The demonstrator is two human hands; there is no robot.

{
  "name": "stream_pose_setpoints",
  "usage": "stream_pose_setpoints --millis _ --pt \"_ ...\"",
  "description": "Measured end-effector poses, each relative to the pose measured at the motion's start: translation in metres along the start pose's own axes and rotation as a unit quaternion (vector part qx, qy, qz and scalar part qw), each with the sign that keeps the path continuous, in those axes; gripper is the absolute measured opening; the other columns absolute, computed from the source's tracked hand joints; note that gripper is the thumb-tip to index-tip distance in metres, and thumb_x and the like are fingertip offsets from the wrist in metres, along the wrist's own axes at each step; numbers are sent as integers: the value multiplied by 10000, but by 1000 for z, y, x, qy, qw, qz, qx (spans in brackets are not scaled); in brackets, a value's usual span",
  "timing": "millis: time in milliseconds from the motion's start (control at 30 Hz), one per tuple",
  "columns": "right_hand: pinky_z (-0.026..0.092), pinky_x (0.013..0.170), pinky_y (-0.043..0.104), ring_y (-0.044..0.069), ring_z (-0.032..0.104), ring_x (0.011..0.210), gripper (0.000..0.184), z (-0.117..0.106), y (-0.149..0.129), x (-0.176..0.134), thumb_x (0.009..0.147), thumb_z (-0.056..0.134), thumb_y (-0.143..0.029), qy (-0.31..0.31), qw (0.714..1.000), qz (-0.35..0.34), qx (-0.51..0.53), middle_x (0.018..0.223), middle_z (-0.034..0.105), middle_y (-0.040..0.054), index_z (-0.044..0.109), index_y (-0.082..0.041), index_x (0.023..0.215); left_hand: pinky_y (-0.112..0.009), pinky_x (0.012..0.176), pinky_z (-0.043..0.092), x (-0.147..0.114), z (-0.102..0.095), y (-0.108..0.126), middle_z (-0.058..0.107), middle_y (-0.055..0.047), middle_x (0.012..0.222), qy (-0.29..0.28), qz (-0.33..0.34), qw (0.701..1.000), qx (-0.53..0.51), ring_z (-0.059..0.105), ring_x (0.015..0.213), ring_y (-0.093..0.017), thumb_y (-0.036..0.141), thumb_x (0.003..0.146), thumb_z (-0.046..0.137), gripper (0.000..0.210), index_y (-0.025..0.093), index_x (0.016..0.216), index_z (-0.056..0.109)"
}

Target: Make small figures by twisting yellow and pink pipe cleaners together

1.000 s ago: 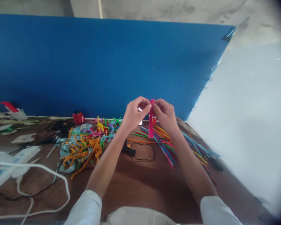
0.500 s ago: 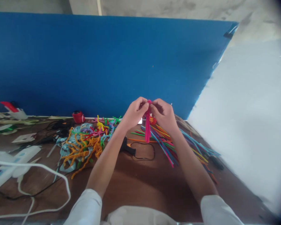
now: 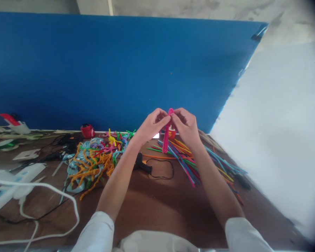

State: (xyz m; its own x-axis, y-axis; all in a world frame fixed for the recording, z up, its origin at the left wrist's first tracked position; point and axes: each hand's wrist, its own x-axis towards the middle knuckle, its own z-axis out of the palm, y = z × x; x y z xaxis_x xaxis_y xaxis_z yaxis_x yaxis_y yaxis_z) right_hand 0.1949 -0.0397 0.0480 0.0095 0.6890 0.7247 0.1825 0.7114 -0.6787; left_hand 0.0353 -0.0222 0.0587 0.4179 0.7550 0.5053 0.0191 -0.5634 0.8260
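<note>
Pink pipe cleaners [image 3: 166,140], bent over into a loop at the top, hang between my two hands above the table. My left hand [image 3: 154,126] pinches the bundle from the left, thumb and fingertips just under the loop. From the right, my right hand [image 3: 184,123] pinches it at the same height. The straight ends dangle below the fingers. Under and behind them lies a spread of straight pipe cleaners [image 3: 185,162] in several colours. A red container [image 3: 172,133] with yellow marks is partly hidden behind the pink strands.
Twisted orange and multicoloured pipe cleaners [image 3: 94,164] are heaped on the left. A black tool with a cord, perhaps a glue gun [image 3: 143,163], lies in the middle. White power strips [image 3: 28,175] and a white cable [image 3: 75,210] occupy the left side. A blue panel [image 3: 115,70] stands behind.
The loop at the top of the pink pipe cleaners now shows taller and wider above my fingertips. The dangling ends have risen slightly, and both hands have shifted a little to the right.
</note>
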Motion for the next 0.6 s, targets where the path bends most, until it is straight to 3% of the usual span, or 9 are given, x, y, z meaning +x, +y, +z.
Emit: stream_pose_setpoints --millis 133,333,600 --pt "403 527 238 103 516 592 231 -1 4 2 894 664 -437 17 998 21 49 720 607 -17 662 -207 880 -224 619 478 -1 2 0 659 -36 922 -55 9 998 24 601 765 -120 467 921 574 308 165 966 619" --pt "368 524 228 89 441 560 259 -2 12 5 905 649 -458 49 998 9 29 657 522 -42 649 -201 869 -241 663 460 1 2 -4 643 -23 802 -21 15 999 40 596 740 -128 431 938 535 316 149 830 629" --pt "383 543 236 97 492 577 280 0 7 5 929 615 -474 19 1000 -6 -18 669 556 -33 628 -202 865 -218 582 397 -1 5 2 573 8 693 19 -1 999 -27 509 609 -88 504 891 617 352 153 870 637"
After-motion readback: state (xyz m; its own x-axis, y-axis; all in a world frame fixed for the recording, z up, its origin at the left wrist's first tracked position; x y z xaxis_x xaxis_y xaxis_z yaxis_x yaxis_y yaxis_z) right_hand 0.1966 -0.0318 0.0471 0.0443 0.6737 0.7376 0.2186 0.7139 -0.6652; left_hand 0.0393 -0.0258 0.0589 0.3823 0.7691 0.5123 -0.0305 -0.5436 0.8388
